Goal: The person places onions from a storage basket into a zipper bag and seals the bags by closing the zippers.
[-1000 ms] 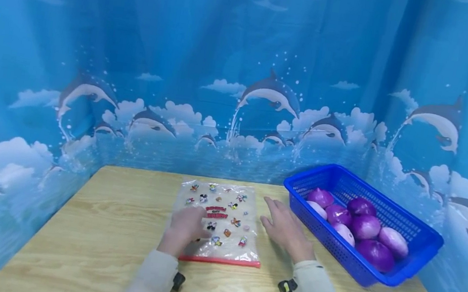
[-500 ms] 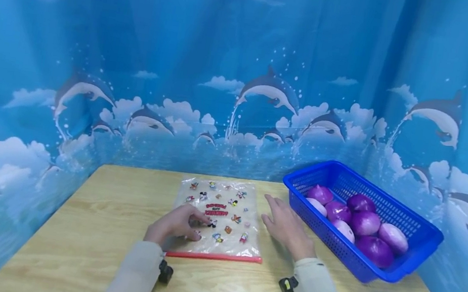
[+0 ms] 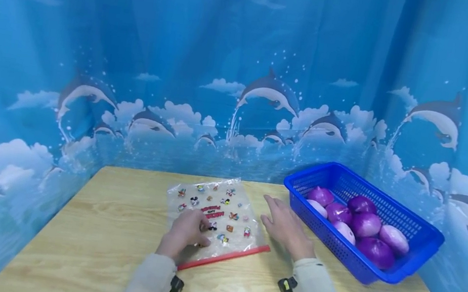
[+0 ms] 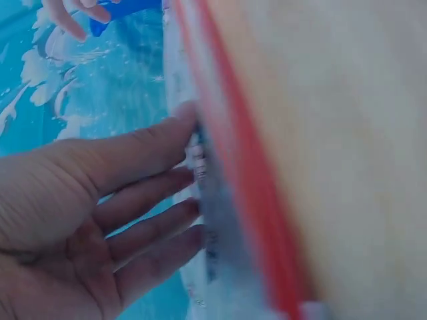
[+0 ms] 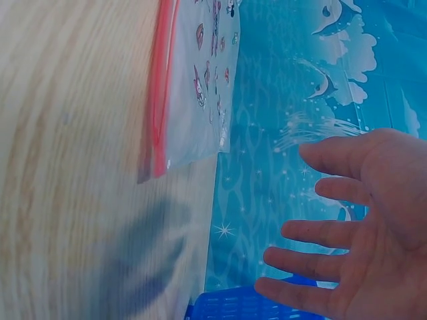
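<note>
Bag (image 3: 225, 219) at twelve o'clock, freshly swung anticlockwise; left hand (image 3: 187, 231) loosely spread, fingertips touching it. Red edge (image 3: 224, 258) now slants toward two o'clock, askew to person. Right hand (image 3: 285, 225) wide, one o'clock.

The head camera faces forward and down across the pale wood-grain tabletop (image 3: 83, 224), while both wrist cameras, close and sideways-turned, share the clear, red-edged, rectangular plastic bag (image 5: 195, 110).
</note>
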The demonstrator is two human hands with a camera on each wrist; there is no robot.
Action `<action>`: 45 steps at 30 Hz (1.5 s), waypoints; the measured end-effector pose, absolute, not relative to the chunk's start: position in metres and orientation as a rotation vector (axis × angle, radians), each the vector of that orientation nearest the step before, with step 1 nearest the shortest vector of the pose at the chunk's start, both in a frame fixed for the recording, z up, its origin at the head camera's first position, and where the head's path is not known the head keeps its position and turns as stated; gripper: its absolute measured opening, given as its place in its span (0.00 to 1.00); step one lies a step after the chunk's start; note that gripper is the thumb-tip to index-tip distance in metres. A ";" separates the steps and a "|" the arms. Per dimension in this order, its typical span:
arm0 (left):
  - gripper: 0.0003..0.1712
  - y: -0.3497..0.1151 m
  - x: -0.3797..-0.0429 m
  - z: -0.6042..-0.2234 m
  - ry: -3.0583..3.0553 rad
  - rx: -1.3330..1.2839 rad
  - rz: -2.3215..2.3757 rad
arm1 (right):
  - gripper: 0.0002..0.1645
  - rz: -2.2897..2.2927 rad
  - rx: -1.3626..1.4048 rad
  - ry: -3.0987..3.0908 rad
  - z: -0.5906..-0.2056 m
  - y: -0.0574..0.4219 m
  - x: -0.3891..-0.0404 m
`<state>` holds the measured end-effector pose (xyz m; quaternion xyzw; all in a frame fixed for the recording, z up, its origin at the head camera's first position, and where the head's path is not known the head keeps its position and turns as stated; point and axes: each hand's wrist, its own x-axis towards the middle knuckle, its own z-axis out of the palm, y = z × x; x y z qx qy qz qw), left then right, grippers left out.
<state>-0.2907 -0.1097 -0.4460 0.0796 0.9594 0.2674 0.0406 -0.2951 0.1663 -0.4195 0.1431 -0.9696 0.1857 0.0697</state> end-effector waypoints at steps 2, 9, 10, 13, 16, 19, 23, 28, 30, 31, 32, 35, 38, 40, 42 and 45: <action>0.30 -0.113 -0.293 -0.441 2.869 0.260 0.865 | 0.38 0.566 0.427 -2.919 -0.420 0.167 -0.295; 0.31 -0.149 -0.322 -0.419 2.687 0.356 0.936 | 0.38 0.576 0.373 -2.929 -0.421 0.172 -0.296; 0.31 -0.155 -0.327 -0.418 2.657 0.360 0.927 | 0.38 0.575 0.373 -2.929 -0.421 0.173 -0.296; 0.32 -0.169 -0.337 -0.421 2.596 0.379 0.882 | 0.38 0.583 0.376 -2.933 -0.420 0.174 -0.296; 0.34 -0.179 -0.338 -0.426 2.570 0.355 0.869 | 0.38 0.585 0.376 -2.938 -0.420 0.175 -0.296; 0.36 -0.181 -0.333 -0.429 2.591 0.380 0.871 | 0.38 0.586 0.377 -2.932 -0.419 0.175 -0.297; 0.36 -0.174 -0.322 -0.430 2.665 0.386 0.841 | 0.38 0.593 0.394 -2.932 -0.418 0.175 -0.297; 0.34 -0.154 -0.305 -0.431 2.836 0.408 0.638 | 0.38 0.608 0.411 -2.939 -0.420 0.175 -0.296; 0.30 -0.146 -0.298 -0.431 2.900 0.440 0.534 | 0.38 0.609 0.413 -2.935 -0.421 0.175 -0.296; 0.27 -0.142 -0.295 -0.430 2.919 0.441 0.508 | 0.38 0.605 0.413 -2.932 -0.421 0.175 -0.296; 0.24 -0.138 -0.293 -0.430 2.937 0.446 0.478 | 0.38 0.601 0.416 -2.930 -0.421 0.175 -0.296; 0.20 -0.130 -0.289 -0.428 2.948 0.466 0.435 | 0.38 0.594 0.410 -2.934 -0.420 0.176 -0.296; 0.19 -0.126 -0.290 -0.425 2.948 0.423 0.455 | 0.39 0.590 0.403 -2.944 -0.420 0.176 -0.296; 0.20 -0.125 -0.295 -0.423 2.937 0.382 0.494 | 0.39 0.595 0.390 -2.948 -0.420 0.177 -0.296; 0.25 -0.124 -0.303 -0.424 2.908 0.371 0.558 | 0.39 0.601 0.379 -2.951 -0.419 0.177 -0.296; 0.31 -0.125 -0.318 -0.426 2.813 0.417 0.674 | 0.39 0.601 0.369 -2.946 -0.418 0.177 -0.296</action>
